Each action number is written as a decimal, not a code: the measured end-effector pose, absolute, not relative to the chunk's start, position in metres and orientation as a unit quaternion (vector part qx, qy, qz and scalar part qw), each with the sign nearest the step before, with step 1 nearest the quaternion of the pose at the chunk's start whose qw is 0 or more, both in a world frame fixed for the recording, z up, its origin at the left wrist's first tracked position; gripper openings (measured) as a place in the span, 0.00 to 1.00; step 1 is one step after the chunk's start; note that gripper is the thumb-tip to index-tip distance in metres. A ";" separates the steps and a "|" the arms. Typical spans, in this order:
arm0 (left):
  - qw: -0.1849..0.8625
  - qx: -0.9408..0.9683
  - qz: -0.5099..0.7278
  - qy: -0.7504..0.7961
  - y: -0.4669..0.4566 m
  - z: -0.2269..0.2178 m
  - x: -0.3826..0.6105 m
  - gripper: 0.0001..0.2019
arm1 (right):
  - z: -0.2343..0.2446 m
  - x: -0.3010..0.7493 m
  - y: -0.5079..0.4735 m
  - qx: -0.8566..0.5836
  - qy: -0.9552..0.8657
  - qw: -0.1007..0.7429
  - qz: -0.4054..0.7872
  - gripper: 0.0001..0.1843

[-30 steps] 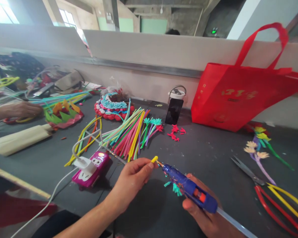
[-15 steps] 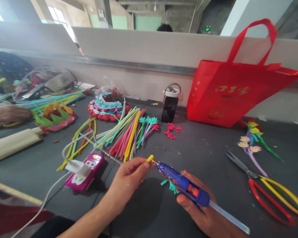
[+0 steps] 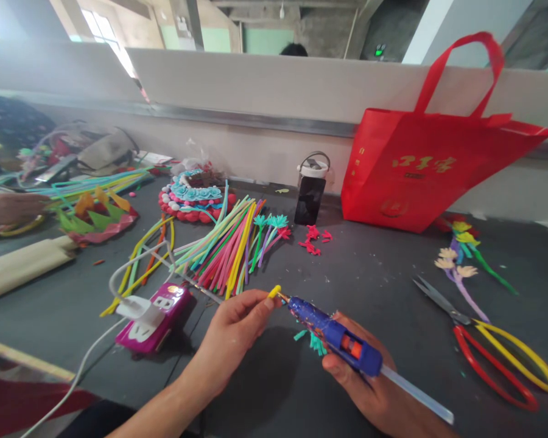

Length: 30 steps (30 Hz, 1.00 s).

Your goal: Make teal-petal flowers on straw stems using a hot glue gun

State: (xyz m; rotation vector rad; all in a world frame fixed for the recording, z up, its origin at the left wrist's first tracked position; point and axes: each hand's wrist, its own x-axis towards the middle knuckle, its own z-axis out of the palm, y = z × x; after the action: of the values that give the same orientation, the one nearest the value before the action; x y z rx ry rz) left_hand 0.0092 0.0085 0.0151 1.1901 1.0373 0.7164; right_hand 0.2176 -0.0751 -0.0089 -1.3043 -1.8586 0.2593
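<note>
Between thumb and forefinger, my left hand [image 3: 240, 331] pinches a short yellow pipe cleaner piece [image 3: 274, 291]. My right hand [image 3: 360, 377] is wrapped round a blue glue gun [image 3: 333, 334], a clear glue stick [image 3: 418, 394] poking out of its back. The gun's nozzle meets the yellow piece or lies right beside it; I cannot tell which. Teal pipe cleaner bits [image 3: 317, 344] lie on the dark table under the gun. Beyond my hands is a bundle of coloured pipe cleaners [image 3: 228, 249], with teal flower heads [image 3: 277, 221] at its right end and small red pieces [image 3: 310, 246] nearby.
Scissors [image 3: 461, 319] and pipe cleaner flowers [image 3: 456, 267] lie at right, before a red bag [image 3: 402, 170]. A phone [image 3: 309, 201] leans on a white container. At left are a purple power strip [image 3: 158, 316], its cable, a paper crown [image 3: 100, 222] and another person's hand [image 3: 9, 208].
Both hands keep nearly the same pose, nozzle at the yellow piece. The whole view has shifted slightly, and the other person's hand at far left has moved a little left.
</note>
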 end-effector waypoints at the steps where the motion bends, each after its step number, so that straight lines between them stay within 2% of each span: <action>1: 0.647 0.523 0.316 0.457 0.008 0.015 0.009 0.19 | -0.008 0.217 -0.075 -0.516 -0.740 0.417 0.112 0.20; 10: 0.643 0.522 0.317 0.461 0.008 0.014 0.009 0.19 | -0.008 0.216 -0.074 -0.523 -0.730 0.415 0.144 0.22; 30: 0.642 0.520 0.320 0.464 0.008 0.015 0.011 0.18 | -0.011 0.218 -0.074 -0.522 -0.743 0.410 0.080 0.21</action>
State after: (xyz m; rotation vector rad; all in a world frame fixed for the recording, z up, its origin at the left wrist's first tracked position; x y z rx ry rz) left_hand 0.0108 0.0080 0.0154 1.1842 1.0576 0.7300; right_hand 0.2176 -0.0743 -0.0111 -1.3150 -1.8712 0.2012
